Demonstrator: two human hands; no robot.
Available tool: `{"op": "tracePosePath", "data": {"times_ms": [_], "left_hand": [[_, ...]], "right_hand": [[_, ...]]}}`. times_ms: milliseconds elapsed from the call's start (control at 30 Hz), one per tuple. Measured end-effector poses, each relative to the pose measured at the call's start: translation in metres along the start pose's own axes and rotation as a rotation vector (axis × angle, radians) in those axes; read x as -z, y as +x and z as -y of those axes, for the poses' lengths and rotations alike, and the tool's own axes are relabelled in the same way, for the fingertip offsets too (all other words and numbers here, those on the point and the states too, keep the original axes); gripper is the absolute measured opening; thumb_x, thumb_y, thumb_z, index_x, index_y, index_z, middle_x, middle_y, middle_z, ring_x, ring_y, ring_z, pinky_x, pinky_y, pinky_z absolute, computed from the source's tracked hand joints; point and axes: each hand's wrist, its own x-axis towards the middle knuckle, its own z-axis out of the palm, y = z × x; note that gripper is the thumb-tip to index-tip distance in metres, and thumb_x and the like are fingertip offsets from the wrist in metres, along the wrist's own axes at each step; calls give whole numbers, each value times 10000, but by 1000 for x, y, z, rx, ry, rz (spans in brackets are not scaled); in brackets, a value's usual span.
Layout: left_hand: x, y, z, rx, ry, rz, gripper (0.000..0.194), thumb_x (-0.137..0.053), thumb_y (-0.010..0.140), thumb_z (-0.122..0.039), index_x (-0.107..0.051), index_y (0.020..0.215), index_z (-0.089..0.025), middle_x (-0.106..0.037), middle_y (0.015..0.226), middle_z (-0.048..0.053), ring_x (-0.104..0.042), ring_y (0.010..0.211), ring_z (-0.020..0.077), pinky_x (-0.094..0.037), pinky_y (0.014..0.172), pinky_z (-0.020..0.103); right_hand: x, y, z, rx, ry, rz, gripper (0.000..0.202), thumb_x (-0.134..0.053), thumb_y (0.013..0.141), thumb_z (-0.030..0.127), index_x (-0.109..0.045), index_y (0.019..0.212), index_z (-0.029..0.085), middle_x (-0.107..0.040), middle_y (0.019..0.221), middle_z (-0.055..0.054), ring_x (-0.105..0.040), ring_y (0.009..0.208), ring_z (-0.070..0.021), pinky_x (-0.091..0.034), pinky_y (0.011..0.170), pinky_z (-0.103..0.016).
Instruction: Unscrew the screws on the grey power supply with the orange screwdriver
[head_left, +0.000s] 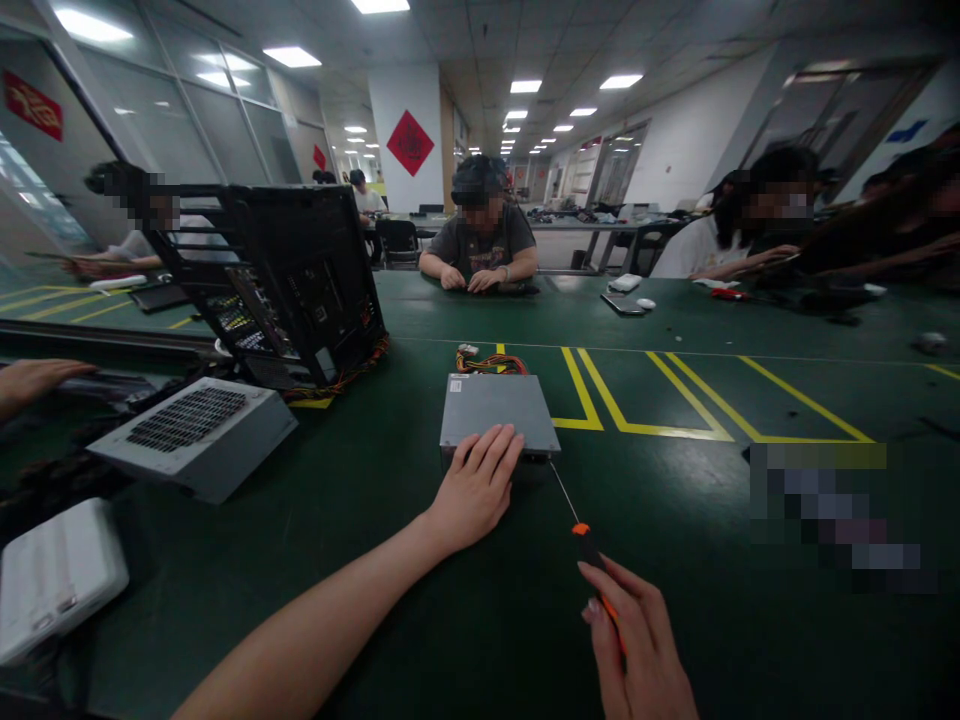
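A grey metal power supply unit (499, 400) lies on the green table in front of me, its bundle of coloured cables (491, 362) at the far side. My left hand (480, 485) rests on its near edge, fingers stretched out over the top face. In my right hand (637, 630) is a screwdriver (589, 545) with an orange and black handle. Its thin shaft points up and left, and the tip meets the unit's near right corner. Whether the tip sits in a screw is too small to tell.
Left of me lies a second power supply (199, 430) with a fan grille. Behind it stands an open black computer case (292, 280). A white box-like device (60, 580) is at the near left. A person (480, 230) sits opposite; another person's hand (34, 380) reaches in at left.
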Motion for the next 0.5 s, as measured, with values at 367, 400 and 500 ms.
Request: {"op": "tracePosePath", "data": {"times_ms": [367,400,500], "left_hand": [[2,1,0,-3,22,-3,542,-404,868,-291,-296,1374,-130,-332,1429,77,-262,1314,221,-212,1051,359],[2,1,-1,-2,25,-4,545,-408,866,-290,-295,1374,-130,-334,1428,78,-262,1314,221,-212,1051,359],[3,1,-1,-4,33,-7,556,-423,859,-292,-294,1375,-130,-341,1423,83,-264,1313,223,-214,1052,360]], "right_hand": [[-2,1,-6,-66,26,93,258,-405,879,354,-548,1081,280,-491,1142,-72,-632,841,-153,-535,593,-221],[-4,0,-3,-72,31,79,262,-397,880,339,-538,1091,273,-470,1163,-78,-627,848,-157,-537,607,-234],[-8,-2,0,-70,25,33,280,-360,887,291,-506,1123,259,-430,1206,-95,-606,928,-180,-540,657,-260]]}}
